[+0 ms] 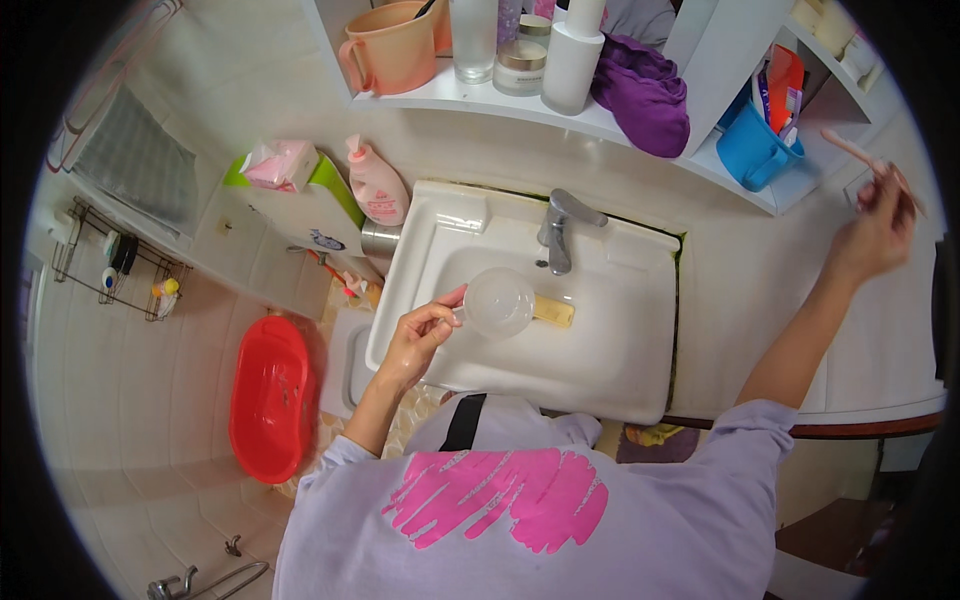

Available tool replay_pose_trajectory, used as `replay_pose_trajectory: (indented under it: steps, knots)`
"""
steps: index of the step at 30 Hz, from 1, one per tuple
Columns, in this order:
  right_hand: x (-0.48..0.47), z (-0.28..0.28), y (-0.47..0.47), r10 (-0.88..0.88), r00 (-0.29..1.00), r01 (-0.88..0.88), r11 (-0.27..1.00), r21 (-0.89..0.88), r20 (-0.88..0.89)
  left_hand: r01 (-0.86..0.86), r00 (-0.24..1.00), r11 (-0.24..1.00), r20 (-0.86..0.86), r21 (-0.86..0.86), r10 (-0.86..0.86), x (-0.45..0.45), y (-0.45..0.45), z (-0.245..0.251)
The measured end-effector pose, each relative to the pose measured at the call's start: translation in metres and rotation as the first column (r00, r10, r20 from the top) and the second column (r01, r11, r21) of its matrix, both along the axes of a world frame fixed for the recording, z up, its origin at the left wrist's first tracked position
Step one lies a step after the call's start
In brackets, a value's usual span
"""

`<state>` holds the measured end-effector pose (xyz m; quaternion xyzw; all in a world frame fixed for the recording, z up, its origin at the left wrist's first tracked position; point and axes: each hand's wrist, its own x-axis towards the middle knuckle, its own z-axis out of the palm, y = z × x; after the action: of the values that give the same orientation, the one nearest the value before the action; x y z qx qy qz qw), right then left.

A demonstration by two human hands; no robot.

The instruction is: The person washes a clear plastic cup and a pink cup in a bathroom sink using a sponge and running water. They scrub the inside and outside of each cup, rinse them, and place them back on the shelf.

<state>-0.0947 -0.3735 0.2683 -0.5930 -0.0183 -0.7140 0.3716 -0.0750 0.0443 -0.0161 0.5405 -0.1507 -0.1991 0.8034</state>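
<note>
My left hand (pixel 420 334) grips the handle of a translucent plastic cup (pixel 499 304) over the white washbasin (pixel 615 345). Partly behind the cup, a yellow rectangular object (pixel 555 311) lies in the basin. The chrome faucet (pixel 559 232) stands at the basin's back edge. Raised at the far right, my right hand (pixel 881 225) holds a slim pink object (pixel 851 146), perhaps a toothbrush; its exact kind is unclear. Left of that hand, a blue mug (pixel 759 148) with toothbrushes and a red comb stands on a shelf.
Above the basin, a white shelf (pixel 480 94) carries an orange mug (pixel 394 52), bottles, jars and a purple cloth (pixel 645 94). A pink pump bottle (pixel 375 184) and tissue pack (pixel 285 165) stand left of the basin. A red plastic tub (pixel 271 397) is at the lower left.
</note>
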Motion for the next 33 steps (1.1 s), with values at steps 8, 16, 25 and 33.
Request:
replay_pose_trajectory:
  steps: [8,16,25,33]
  knots:
    - [-0.021,-0.105,0.103,0.808,0.432,-0.579,0.589,0.564,-0.4,0.032,0.976,0.998,-0.212,-0.048,-0.042,-0.002,-0.007,0.001]
    - [0.017,-0.229,0.154,0.902,-0.19,-0.251,0.336,0.908,-0.387,0.151,0.89,0.978,-0.411,-0.146,-0.199,0.008,-0.02,-0.013]
    - [0.006,-0.251,0.138,0.789,-0.165,-0.296,0.532,0.793,-0.591,0.047,0.943,0.984,-0.317,-0.171,-0.1,0.026,-0.023,-0.045]
    - [-0.044,-0.296,0.112,0.819,-0.071,-0.149,0.555,0.818,-0.569,-0.132,0.952,0.991,-0.281,-0.003,0.125,0.084,-0.053,-0.105]
